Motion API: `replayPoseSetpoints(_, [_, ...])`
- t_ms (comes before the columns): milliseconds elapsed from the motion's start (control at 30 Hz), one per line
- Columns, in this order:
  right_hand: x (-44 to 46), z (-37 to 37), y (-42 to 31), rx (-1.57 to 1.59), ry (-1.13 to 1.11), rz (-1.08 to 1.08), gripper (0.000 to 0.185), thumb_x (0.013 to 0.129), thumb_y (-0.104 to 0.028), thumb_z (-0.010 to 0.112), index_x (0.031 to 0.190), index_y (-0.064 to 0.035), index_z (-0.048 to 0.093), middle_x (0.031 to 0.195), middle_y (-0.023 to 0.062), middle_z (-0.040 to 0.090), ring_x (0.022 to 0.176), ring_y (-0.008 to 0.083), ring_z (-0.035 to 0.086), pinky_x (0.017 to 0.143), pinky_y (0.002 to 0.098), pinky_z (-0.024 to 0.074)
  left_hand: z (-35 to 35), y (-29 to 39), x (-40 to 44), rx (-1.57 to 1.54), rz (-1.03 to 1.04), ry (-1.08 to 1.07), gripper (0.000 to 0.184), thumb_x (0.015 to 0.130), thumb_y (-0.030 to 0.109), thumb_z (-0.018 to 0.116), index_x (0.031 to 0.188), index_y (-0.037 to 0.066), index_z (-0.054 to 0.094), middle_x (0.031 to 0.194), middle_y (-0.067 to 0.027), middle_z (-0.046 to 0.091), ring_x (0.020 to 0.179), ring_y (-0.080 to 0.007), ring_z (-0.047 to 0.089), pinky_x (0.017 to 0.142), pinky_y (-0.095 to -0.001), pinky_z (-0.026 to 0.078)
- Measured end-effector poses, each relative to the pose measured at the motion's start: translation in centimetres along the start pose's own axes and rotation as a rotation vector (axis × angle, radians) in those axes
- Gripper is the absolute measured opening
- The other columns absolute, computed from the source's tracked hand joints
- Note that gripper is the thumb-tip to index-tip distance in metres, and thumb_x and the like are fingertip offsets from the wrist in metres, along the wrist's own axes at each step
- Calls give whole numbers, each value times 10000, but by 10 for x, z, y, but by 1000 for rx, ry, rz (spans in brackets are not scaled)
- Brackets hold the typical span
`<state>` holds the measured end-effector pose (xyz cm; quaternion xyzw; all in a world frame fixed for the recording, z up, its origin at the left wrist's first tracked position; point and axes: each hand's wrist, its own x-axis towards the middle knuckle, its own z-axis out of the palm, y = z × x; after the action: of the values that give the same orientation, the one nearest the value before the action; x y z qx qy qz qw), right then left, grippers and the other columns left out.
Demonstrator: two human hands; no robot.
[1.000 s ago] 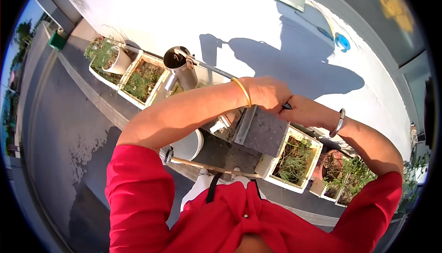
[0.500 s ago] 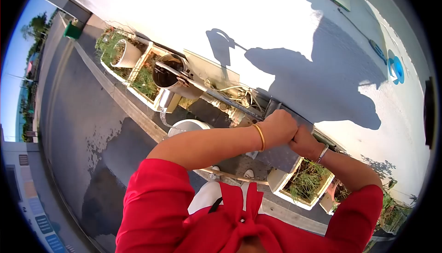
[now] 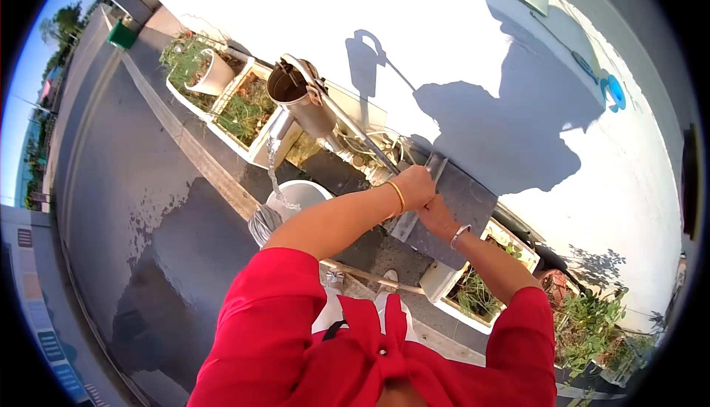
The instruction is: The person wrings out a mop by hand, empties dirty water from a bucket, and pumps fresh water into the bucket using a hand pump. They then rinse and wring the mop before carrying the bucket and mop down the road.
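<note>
Both my hands grip the long metal handle (image 3: 362, 137) of a hand pump. My left hand (image 3: 414, 187), with a gold bracelet at the wrist, is closed around it. Just behind, nearer the handle's end, my right hand (image 3: 438, 218) is closed too, with a silver bracelet on that wrist. The pump's metal body (image 3: 314, 117) has an open top, where the curved head of the handle is attached. From its spout, water (image 3: 272, 161) pours into a white bucket (image 3: 325, 194) on the ground. My hands hide the handle's end.
Planter boxes (image 3: 255, 157) with grassy plants stand left of the pump, another planter (image 3: 444, 286) to the right. A grey slab (image 3: 462, 207) lies beneath my hands. Hoses (image 3: 384, 140) run along the white wall (image 3: 281, 7). A striped grey object (image 3: 264, 224) touches the bucket's side.
My hands have pushed the handle down, and they appear closer to the pump. The water stream shows longer and fuller. The whole view has shifted somewhat.
</note>
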<state>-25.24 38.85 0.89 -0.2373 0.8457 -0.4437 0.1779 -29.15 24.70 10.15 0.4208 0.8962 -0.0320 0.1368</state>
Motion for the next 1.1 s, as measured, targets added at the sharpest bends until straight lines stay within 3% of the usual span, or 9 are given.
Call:
replayPoseSetpoints(167, [-38, -33, -87, 112, 122, -102, 272, 795, -234, 528, 933, -5, 569, 761, 162, 618, 568, 247, 585, 522, 365, 433, -49, 26, -40, -10, 203, 117, 129, 671, 174, 586, 640, 58, 633, 643, -108, 620, 631, -264, 624, 564, -357, 486])
replayPoseSetpoints(267, [-47, -137, -221, -32, -360, 526, 272, 795, -228, 521, 983, -31, 512, 718, -2, 471, 570, 71, 449, 475, 214, 377, -123, 31, -50, -247, 285, 235, 112, 668, 154, 591, 695, 50, 626, 659, -133, 612, 628, -280, 612, 556, -356, 476])
replayPoseSetpoints(333, [-44, -172, -263, -48, -387, 402, 222, 802, -235, 507, 886, -31, 535, 654, -11, 450, 517, 50, 411, 410, 220, 318, -171, 26, -54, -398, 290, 306, 127, 671, 142, 584, 764, 68, 630, 672, -149, 604, 623, -298, 597, 556, -364, 464])
replayPoseSetpoints(400, [-30, -189, -294, -199, -424, 557, 258, 802, -242, 523, 918, -19, 581, 708, 38, 534, 643, 95, 470, 586, 252, 404, -193, 18, -57, -439, 206, 193, 132, 665, 136, 576, 734, 35, 626, 665, -168, 598, 609, -317, 586, 556, -367, 463])
replayPoseSetpoints(467, [-32, -174, -237, -255, -347, 278, 272, 807, -238, 514, 910, 8, 567, 726, 84, 570, 650, 133, 504, 600, 290, 422, -173, 22, -42, -404, 210, 165, 131, 658, 136, 574, 703, 22, 619, 650, -169, 595, 604, -317, 587, 559, -367, 466])
replayPoseSetpoints(633, [-21, -179, -200, -193, -318, 283, 229, 758, -137, 491, 883, 39, 566, 756, 229, 585, 677, 343, 563, 654, 377, 445, -148, 17, -18, -368, 139, 234, 132, 638, 133, 567, 609, 8, 599, 603, -159, 587, 591, -306, 595, 565, -371, 475])
replayPoseSetpoints(767, [-9, -167, -139, -180, -260, 123, 184, 733, -112, 498, 790, 44, 577, 710, 240, 570, 680, 406, 543, 642, 417, 447, -117, 10, 8, -359, 127, 264, 108, 640, 126, 566, 595, 35, 603, 595, -135, 590, 586, -287, 602, 562, -367, 478])
replayPoseSetpoints(933, [13, -137, -55, -209, -273, -54, 178, 728, -121, 503, 770, 41, 564, 748, 228, 571, 709, 399, 538, 641, 430, 442, -65, -1, 31, -283, 63, 264, 101, 649, 130, 573, 604, 52, 618, 626, -117, 604, 616, -262, 612, 565, -358, 478])
replayPoseSetpoints(1100, [32, -66, 10, -194, -122, -299, 171, 731, -136, 502, 768, 18, 566, 771, 225, 563, 715, 392, 526, 633, 423, 436, -21, -11, 29, -132, -18, 19, 91, 660, 144, 585, 616, 77, 628, 644, -81, 610, 629, -224, 608, 542, -323, 466])
